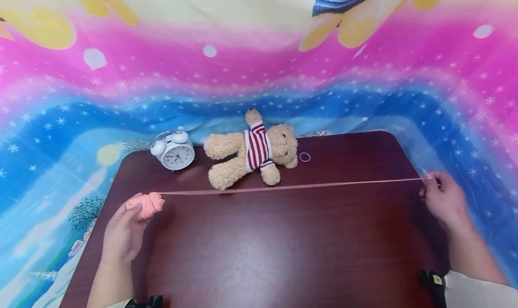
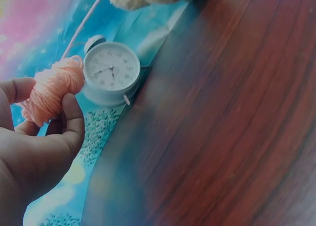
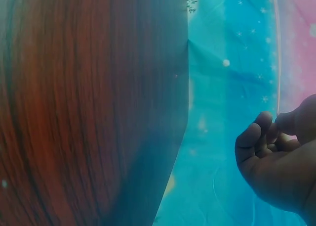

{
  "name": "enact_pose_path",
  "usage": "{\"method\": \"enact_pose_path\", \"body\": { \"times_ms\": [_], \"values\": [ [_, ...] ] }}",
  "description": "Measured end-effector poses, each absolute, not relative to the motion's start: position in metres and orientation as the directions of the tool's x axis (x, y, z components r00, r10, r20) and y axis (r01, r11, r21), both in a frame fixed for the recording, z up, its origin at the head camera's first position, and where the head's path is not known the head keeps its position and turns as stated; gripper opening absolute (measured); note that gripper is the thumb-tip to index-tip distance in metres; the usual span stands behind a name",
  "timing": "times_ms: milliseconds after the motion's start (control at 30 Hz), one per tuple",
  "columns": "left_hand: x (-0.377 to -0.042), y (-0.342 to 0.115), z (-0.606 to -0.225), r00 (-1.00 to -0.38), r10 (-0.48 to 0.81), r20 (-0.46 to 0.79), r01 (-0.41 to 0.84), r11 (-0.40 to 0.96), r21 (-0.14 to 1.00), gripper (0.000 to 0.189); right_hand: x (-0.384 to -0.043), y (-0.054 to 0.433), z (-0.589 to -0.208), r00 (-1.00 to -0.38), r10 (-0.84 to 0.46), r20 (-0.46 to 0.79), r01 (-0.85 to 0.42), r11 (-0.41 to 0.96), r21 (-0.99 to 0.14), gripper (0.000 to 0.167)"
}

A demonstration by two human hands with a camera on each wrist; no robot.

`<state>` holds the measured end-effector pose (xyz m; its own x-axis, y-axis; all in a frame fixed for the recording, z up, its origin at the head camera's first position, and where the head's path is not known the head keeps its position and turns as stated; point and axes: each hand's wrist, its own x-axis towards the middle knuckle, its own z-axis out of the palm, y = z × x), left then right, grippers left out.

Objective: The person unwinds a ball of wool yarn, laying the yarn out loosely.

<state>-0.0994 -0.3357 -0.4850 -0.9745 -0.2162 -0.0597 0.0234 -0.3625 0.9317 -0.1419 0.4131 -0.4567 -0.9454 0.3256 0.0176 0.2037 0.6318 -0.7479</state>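
My left hand [image 1: 123, 234] grips a small peach-coloured ball of yarn [image 1: 146, 205] above the table's left side. In the left wrist view, the thumb and fingers hold the yarn ball [image 2: 53, 91] from both sides. A strand of yarn [image 1: 283, 188] runs from the ball, nearly straight, across the table to my right hand [image 1: 445, 200]. Over the table's right edge, that hand pinches the strand's far part between thumb and fingertip. In the right wrist view, the strand [image 3: 278, 53] meets the pinching fingers of the right hand [image 3: 276, 161].
On the dark wooden table [image 1: 259, 254], a white twin-bell alarm clock [image 1: 177, 151] stands at the back left. A teddy bear [image 1: 258, 148] in a striped shirt lies at the back middle. Beside its head is a purple ring [image 1: 305, 157]. Patterned cloth [image 1: 243, 74] hangs around the table.
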Motion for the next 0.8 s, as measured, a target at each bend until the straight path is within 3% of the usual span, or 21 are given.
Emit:
{"method": "enact_pose_path", "body": {
  "times_ms": [233,500,800],
  "values": [
    [-0.099,-0.349,-0.483,-0.962,-0.268,-0.053,0.072,-0.436,0.897,0.026,-0.144,0.43,-0.462,-0.95,0.311,0.016,0.226,0.726,-0.649,0.048],
    [-0.105,-0.344,-0.481,-0.936,-0.339,-0.094,0.078,-0.46,0.884,0.029,-0.147,0.437,-0.475,-0.973,0.229,0.02,0.181,0.817,-0.548,0.042],
    [-0.108,-0.332,-0.483,-0.915,-0.373,-0.155,0.013,-0.411,0.912,0.058,-0.153,0.411,-0.491,-0.999,0.029,-0.046,0.048,0.863,-0.503,0.031]
  ]
}}
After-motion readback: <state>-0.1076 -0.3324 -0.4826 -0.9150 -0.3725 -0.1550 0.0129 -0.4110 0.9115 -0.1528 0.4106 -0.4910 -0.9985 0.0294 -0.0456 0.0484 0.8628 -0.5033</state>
